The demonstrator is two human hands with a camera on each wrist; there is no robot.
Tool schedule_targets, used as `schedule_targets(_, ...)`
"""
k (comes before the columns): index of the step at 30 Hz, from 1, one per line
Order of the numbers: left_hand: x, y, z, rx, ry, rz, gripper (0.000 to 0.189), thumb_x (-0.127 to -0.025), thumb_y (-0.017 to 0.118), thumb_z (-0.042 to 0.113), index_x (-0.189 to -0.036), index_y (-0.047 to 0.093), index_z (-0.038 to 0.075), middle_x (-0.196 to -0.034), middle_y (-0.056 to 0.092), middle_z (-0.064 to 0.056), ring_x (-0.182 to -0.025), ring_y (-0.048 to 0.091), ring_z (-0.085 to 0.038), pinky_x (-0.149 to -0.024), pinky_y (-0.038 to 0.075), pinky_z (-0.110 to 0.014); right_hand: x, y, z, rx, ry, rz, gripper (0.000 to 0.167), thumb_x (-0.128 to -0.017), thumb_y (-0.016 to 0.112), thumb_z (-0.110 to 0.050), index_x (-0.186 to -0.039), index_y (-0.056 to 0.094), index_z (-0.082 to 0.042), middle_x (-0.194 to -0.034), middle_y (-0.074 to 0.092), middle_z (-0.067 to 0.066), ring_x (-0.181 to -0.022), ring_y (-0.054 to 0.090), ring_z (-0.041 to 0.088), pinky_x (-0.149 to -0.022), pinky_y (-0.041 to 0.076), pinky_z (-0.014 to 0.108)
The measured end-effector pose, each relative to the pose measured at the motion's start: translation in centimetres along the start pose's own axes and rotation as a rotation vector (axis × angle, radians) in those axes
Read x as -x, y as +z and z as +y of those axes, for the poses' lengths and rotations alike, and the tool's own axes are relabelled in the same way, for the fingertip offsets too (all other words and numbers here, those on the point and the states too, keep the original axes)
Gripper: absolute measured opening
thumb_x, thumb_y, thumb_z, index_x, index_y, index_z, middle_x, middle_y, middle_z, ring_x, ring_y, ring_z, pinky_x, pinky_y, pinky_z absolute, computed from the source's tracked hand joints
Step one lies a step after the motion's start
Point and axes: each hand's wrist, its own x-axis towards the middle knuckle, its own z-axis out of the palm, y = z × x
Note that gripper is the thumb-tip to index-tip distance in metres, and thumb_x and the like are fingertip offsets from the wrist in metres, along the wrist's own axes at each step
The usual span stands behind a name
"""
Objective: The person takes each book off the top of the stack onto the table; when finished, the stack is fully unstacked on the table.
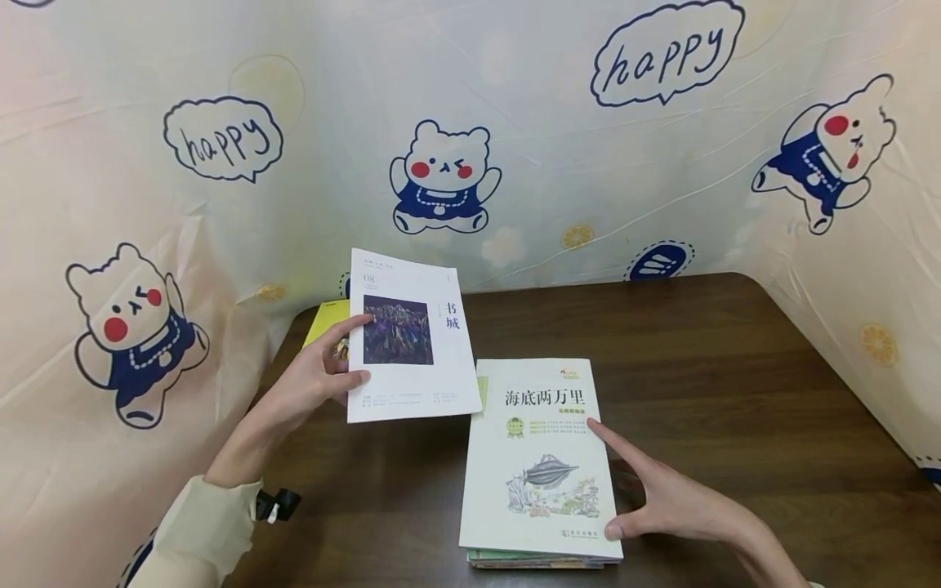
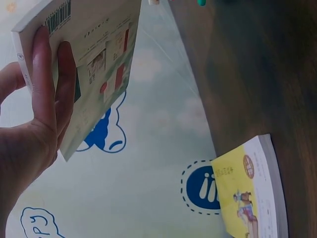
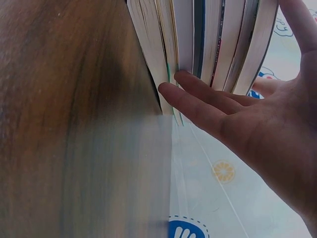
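Note:
My left hand [image 1: 323,367] grips a white paperback book [image 1: 412,388] by its left edge, with a dark picture on the front. In the left wrist view, two fingers [image 2: 43,74] lie against its back cover near the barcode. The book is raised and tilted, beside a stack of several books. On top of that stack lies a white book [image 1: 547,490] with a submarine drawing. My right hand [image 1: 676,494] is at the stack's right side, with fingers extended. In the right wrist view, fingertips [image 3: 168,91] touch the page edges [image 3: 198,39].
A yellow book [image 2: 247,193] lies at the table's far left, partly hidden in the head view by the held book. The dark wooden table [image 1: 735,367] extends to the right. A printed cloth [image 1: 544,163] with bears stands behind and on both sides.

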Motion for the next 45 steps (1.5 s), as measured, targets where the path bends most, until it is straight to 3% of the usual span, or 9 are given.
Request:
schedule_targets(5, -0.6, -0.6, 0.1, 0.021, -0.001, 0.015, 0.081, -0.087, 0.065, -0.003, -0.153, 0.022, 0.016, -0.119, 0.059, -0.030, -0.082, 0.070, -0.031, -0.062, 0.057, -0.044, 0.1, 0.0, 0.0, 0.027, -0.009, 0.012, 0.109, -0.073, 0.083, -0.034, -0.154, 0.010, -0.036, -0.158, 0.018, 0.002, -0.131, 0.035, 0.026, -0.097, 0.040, 0.051)
schedule_targets(18, -2.0, -1.3, -0.9, -0.047, -0.047, 0.039, 0.082, -0.087, 0.064, -0.003, -0.154, 0.022, 0.020, -0.114, 0.060, -0.032, -0.078, 0.069, -0.030, -0.059, 0.057, -0.043, 0.1, 0.0, -0.1, -0.025, 0.016, 0.001, 0.109, -0.074, 0.083, -0.034, -0.154, 0.009, -0.037, -0.159, 0.014, 0.006, -0.132, 0.031, 0.033, -0.097, 0.035, 0.061)
schedule_targets(34, -4.1, -1.7, -2.9, -0.041, -0.061, 0.055, 0.080, -0.088, 0.062, -0.002, -0.154, 0.021, 0.017, -0.130, 0.047, -0.027, -0.078, 0.067, -0.028, -0.058, 0.056, -0.041, 0.3, 0.0, 0.0, 0.012, -0.004, 0.012, 0.108, -0.074, 0.083, -0.034, -0.154, 0.010, -0.036, -0.159, 0.017, 0.002, -0.131, 0.034, 0.022, -0.098, 0.041, 0.042)
schedule_targets(38, -4.7, -1.8, -3.6, -0.029, -0.067, 0.050, 0.079, -0.089, 0.060, -0.005, -0.154, 0.020, 0.015, -0.126, 0.050, -0.029, -0.078, 0.068, -0.026, -0.057, 0.056, -0.043, 0.3, 0.1, 0.1, 0.009, -0.014, 0.011, 0.109, -0.074, 0.083, -0.032, -0.155, 0.010, -0.035, -0.158, 0.018, 0.003, -0.131, 0.034, 0.021, -0.098, 0.042, 0.038)
schedule_targets(45, -5.7, -1.9, -5.4, -0.008, -0.114, 0.019, 0.077, -0.090, 0.058, -0.004, -0.154, 0.020, 0.016, -0.121, 0.053, -0.030, -0.079, 0.068, -0.028, -0.059, 0.056, -0.042, 0.2, 0.1, -0.1, -0.012, 0.019, 0.000, 0.108, -0.075, 0.082, -0.032, -0.154, 0.008, -0.038, -0.159, 0.016, 0.003, -0.131, 0.033, 0.025, -0.098, 0.041, 0.044)
